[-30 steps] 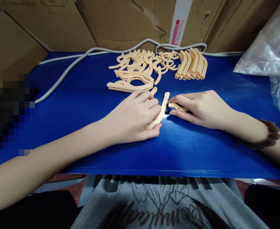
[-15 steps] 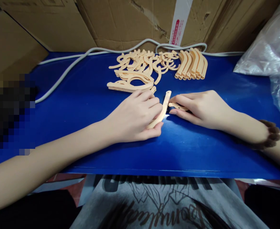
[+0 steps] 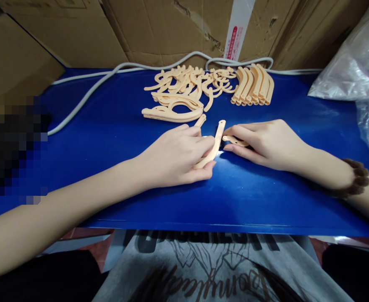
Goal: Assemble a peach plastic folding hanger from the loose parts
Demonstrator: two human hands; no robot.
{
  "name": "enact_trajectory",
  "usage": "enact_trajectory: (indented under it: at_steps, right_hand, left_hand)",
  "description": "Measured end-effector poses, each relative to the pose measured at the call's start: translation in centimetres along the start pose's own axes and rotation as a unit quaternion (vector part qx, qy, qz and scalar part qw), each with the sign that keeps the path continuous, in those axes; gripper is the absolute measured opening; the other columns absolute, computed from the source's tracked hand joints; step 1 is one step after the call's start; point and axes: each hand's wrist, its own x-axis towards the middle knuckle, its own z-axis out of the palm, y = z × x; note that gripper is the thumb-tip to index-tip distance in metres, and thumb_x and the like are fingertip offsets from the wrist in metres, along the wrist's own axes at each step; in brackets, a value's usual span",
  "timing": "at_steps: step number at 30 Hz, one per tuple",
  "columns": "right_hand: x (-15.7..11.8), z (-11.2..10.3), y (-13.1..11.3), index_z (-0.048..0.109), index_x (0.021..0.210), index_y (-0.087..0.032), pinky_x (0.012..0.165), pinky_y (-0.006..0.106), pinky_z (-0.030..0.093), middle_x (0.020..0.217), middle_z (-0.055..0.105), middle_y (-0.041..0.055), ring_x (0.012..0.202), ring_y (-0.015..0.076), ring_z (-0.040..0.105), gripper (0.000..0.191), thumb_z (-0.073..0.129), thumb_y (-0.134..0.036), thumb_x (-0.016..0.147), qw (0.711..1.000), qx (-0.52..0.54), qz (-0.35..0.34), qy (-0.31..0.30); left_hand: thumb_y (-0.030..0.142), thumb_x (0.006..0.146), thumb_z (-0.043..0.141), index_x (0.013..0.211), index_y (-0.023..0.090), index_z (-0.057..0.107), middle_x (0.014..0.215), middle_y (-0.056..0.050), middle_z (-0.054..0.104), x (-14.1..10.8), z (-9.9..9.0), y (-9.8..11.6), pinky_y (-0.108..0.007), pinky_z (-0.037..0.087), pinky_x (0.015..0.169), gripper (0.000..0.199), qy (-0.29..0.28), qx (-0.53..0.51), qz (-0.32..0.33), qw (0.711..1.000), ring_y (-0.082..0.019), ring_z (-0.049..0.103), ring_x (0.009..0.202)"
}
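Note:
My left hand is closed around a curved beige plastic hanger arm, whose holed end points up and away from me. Another beige piece sticks out past its knuckles; my fingers hide how the two meet. Just to the right, my right hand pinches a smaller beige piece with holes between thumb and fingers, most of it covered by the palm. The piece's tip is close to the hanger arm but apart from it. Beyond my left hand lie folded beige hangers.
A loose pile of beige hooks and curved parts lies behind the folded hangers. To its right, hanger arms are stacked in a neat row. A white cable crosses the blue table before cardboard boxes. Plastic bag at right.
My left hand's fingers have drawn back slightly toward me, uncovering more of the beige piece behind the knuckles. The right hand stays in place with its piece.

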Motion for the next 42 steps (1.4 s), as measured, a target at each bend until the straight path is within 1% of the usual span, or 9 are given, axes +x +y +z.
enact_trajectory:
  at_steps: [7,15,22,27,30,33,35,38,42]
  right_hand:
    - [0.2,-0.1,-0.2,0.068,0.119,-0.018,0.059,0.033,0.035,0.098,0.078,0.012,0.074,0.0233,0.068,0.061,0.02,-0.055,0.111,1.0,-0.007,0.019,-0.017]
    - [0.3,-0.3,-0.6,0.068,0.104,-0.018,0.056,0.033,0.029,0.082,0.073,0.0099,0.065,0.0222,0.063,0.062,0.018,-0.054,0.111,0.999,-0.027,0.041,-0.022]
    - [0.3,-0.5,-0.8,0.068,0.111,-0.019,0.056,0.033,0.031,0.083,0.075,0.0104,0.061,0.0219,0.06,0.059,0.02,-0.053,0.111,0.996,-0.01,0.086,0.002]
    - [0.3,-0.6,-0.7,0.067,0.111,-0.019,0.058,0.032,0.034,0.082,0.073,0.0088,0.063,0.0218,0.06,0.053,0.025,-0.051,0.111,0.992,0.032,0.124,0.02]
    - [0.3,-0.6,-0.6,0.066,0.104,-0.02,0.058,0.032,0.033,0.071,0.066,0.0053,0.057,0.0201,0.055,0.053,0.026,-0.054,0.11,0.986,0.054,0.157,0.019]
    - [0.3,-0.6,-0.5,0.064,0.095,-0.022,0.058,0.031,0.034,0.063,0.06,0.0021,0.052,0.0181,0.051,0.051,0.03,-0.056,0.11,0.976,0.085,0.192,0.05]
    - [0.3,-0.7,-0.4,0.061,0.088,-0.022,0.06,0.031,0.036,0.063,0.06,0.0012,0.053,0.0172,0.053,0.048,0.034,-0.054,0.111,0.969,0.114,0.208,0.074]
    - [0.3,-0.8,-0.5,0.056,0.079,-0.023,0.061,0.031,0.039,0.062,0.061,0.0005,0.055,0.0162,0.056,0.046,0.039,-0.052,0.111,0.957,0.169,0.221,0.087]
    - [0.4,-1.1,-0.7,0.052,0.076,-0.024,0.061,0.03,0.042,0.063,0.064,-0.0005,0.056,0.0158,0.058,0.045,0.043,-0.052,0.11,0.937,0.228,0.242,0.106]
  left_hand:
    - [0.031,0.096,0.056,0.072,0.022,0.046,0.067,0.0,0.052,0.0,0.0,0.2,-0.03,0.037,0.062,0.027,-0.007,-0.031,-0.019,0.999,-0.017,0.049,0.065]
    - [0.028,0.096,0.054,0.081,0.02,0.052,0.067,0.002,0.054,0.2,0.2,0.1,-0.029,0.038,0.062,0.017,0.008,-0.061,-0.038,0.997,-0.017,0.052,0.065]
    - [0.027,0.097,0.054,0.085,0.019,0.055,0.069,0.002,0.056,0.1,0.3,0.1,-0.026,0.039,0.061,0.015,0.018,-0.08,-0.041,0.996,-0.015,0.053,0.064]
    - [0.026,0.099,0.05,0.089,0.019,0.052,0.071,0.002,0.057,0.0,0.3,0.2,-0.025,0.039,0.059,0.013,0.035,-0.103,-0.054,0.993,-0.013,0.052,0.061]
    - [0.025,0.098,0.049,0.09,0.019,0.05,0.071,0.003,0.057,0.0,0.5,0.2,-0.023,0.038,0.057,0.01,0.042,-0.118,-0.062,0.99,-0.011,0.051,0.058]
    - [0.025,0.098,0.047,0.09,0.02,0.049,0.069,0.004,0.057,0.0,0.8,0.3,-0.023,0.037,0.055,0.01,0.053,-0.12,-0.06,0.99,-0.011,0.05,0.056]
    - [0.026,0.099,0.046,0.089,0.021,0.049,0.068,0.004,0.057,0.0,1.0,0.4,-0.024,0.037,0.055,0.012,0.066,-0.119,-0.057,0.989,-0.011,0.05,0.055]
    - [0.027,0.099,0.046,0.09,0.021,0.048,0.068,0.005,0.057,-0.1,1.4,0.5,-0.024,0.037,0.055,0.011,0.079,-0.121,-0.047,0.988,-0.011,0.051,0.055]
    - [0.027,0.099,0.046,0.091,0.021,0.048,0.071,0.004,0.06,-0.2,1.6,0.4,-0.025,0.038,0.057,0.011,0.087,-0.117,-0.044,0.988,-0.011,0.05,0.054]
